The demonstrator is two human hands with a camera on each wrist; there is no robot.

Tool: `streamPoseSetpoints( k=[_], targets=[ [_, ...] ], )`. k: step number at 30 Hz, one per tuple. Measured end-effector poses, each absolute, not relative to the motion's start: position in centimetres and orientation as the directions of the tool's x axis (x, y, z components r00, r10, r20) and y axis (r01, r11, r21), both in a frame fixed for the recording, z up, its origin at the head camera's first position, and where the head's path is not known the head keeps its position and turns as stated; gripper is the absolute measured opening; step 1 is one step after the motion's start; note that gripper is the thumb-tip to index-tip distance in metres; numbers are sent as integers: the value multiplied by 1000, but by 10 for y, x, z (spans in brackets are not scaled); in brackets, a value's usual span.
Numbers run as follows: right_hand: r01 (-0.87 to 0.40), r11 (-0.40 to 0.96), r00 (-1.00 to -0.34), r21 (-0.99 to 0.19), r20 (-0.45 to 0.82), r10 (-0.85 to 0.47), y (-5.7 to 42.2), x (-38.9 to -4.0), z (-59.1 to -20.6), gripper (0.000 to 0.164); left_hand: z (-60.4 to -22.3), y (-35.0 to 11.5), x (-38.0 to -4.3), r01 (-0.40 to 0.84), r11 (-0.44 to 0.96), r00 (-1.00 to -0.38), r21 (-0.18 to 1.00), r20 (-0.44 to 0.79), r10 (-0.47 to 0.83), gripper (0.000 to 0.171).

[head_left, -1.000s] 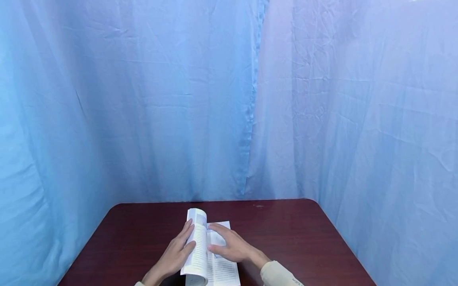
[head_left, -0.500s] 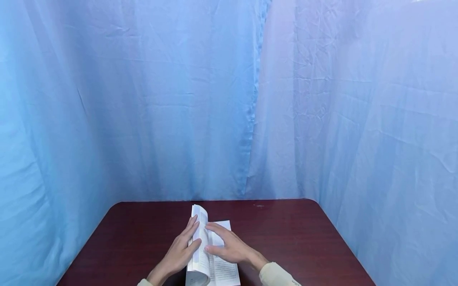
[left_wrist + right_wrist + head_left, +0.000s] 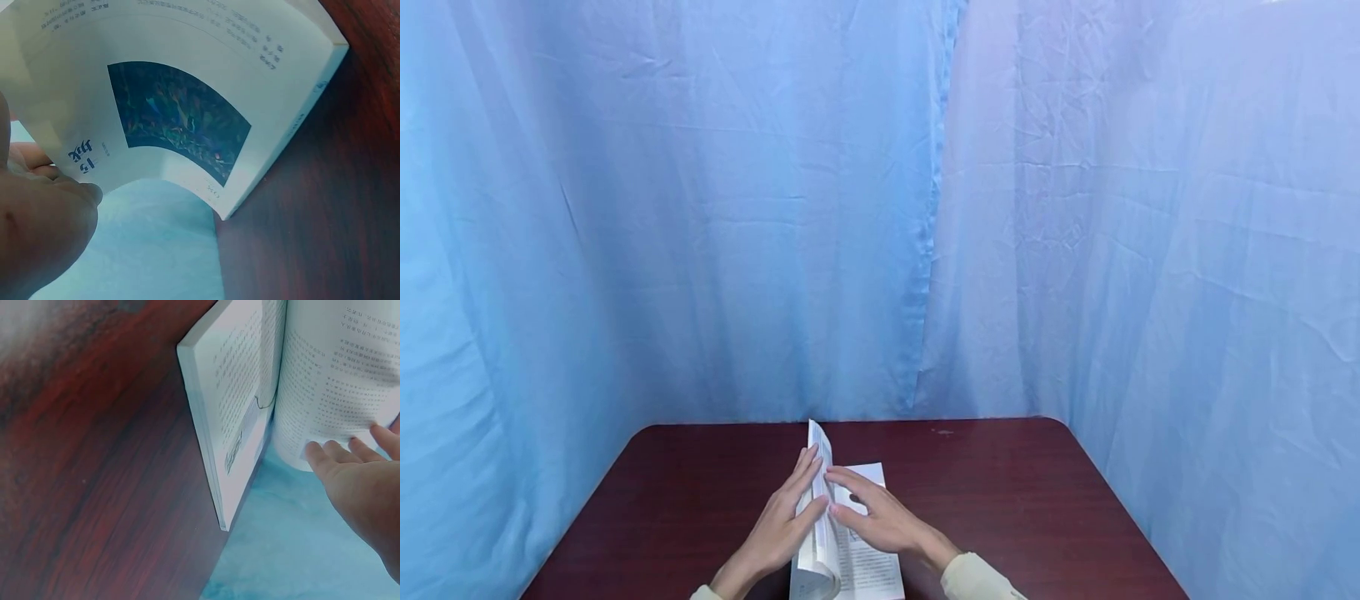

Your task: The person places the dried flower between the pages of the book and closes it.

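Observation:
A paperback book (image 3: 868,575) lies on the table, its right side flat and its left cover and pages raised and bent nearly upright. In the left wrist view the white cover (image 3: 269,119) bears a dark fan-shaped picture. My left hand (image 3: 778,521) touches the raised pages' outer edge from the left, fingers fairly straight and thumb apart. From the right, my right hand (image 3: 880,512) is over the flat side, with fingertips against the raised printed page (image 3: 337,381). Where the left fingertips meet the pages is partly hidden.
The dark red-brown table (image 3: 1000,500) extends around the book, with rounded far corners. Light blue curtains (image 3: 737,208) hang behind it and along both sides.
The raised pages have come up from a leftward curl to nearly upright. My left hand has moved slightly right, and my right fingertips have shifted slightly left, so the hands are closer.

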State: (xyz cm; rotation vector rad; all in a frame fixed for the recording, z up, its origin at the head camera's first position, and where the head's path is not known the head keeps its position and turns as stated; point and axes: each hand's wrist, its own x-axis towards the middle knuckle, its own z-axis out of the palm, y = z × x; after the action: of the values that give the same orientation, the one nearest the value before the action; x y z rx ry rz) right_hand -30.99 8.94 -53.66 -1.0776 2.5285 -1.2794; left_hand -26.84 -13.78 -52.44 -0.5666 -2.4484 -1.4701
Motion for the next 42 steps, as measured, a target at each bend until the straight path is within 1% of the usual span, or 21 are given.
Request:
streamPoseSetpoints(
  k=[3, 6, 8, 12, 15, 23, 32, 37, 40, 42],
  targets=[
    [-552, 368, -734, -748, 227, -641, 88, -310, -535, 57, -523, -138, -268, 487, 393, -873, 780, 435, 218, 65],
    [-566, 346, -725, -748, 252, -641, 88, -310, -533, 56, -521, -137, -268, 512, 401, -859, 759, 464, 219, 64],
    [-568, 337, -724, -751, 262, -638, 87, -310, -532, 56, -519, -137, -267, 498, 430, -867, 753, 451, 213, 65],
    [-553, 338, -738, -761, 260, -623, 87, -308, -529, 54, -515, -136, -265, 427, 479, -904, 767, 379, 200, 65],
    [-553, 333, -743, -764, 271, -613, 87, -306, -528, 53, -513, -134, -264, 409, 493, -912, 768, 361, 193, 64],
    [-563, 313, -743, -765, 303, -596, 91, -304, -523, 53, -520, -140, -263, 478, 464, -876, 746, 447, 184, 61],
    [-536, 278, -766, -797, 320, -558, 99, -305, -524, 53, -525, -151, -260, 461, 512, -881, 725, 441, 169, 59],
    [-503, 269, -793, -821, 316, -520, 104, -305, -526, 53, -525, -156, -259, 427, 546, -901, 721, 389, 190, 57],
    [-483, 264, -807, -835, 308, -503, 107, -305, -527, 52, -525, -159, -259, 409, 574, -912, 709, 317, 259, 56],
    [-475, 262, -812, -840, 304, -499, 109, -305, -528, 52, -526, -162, -259, 419, 585, -905, 694, 267, 332, 56]
  ],
)
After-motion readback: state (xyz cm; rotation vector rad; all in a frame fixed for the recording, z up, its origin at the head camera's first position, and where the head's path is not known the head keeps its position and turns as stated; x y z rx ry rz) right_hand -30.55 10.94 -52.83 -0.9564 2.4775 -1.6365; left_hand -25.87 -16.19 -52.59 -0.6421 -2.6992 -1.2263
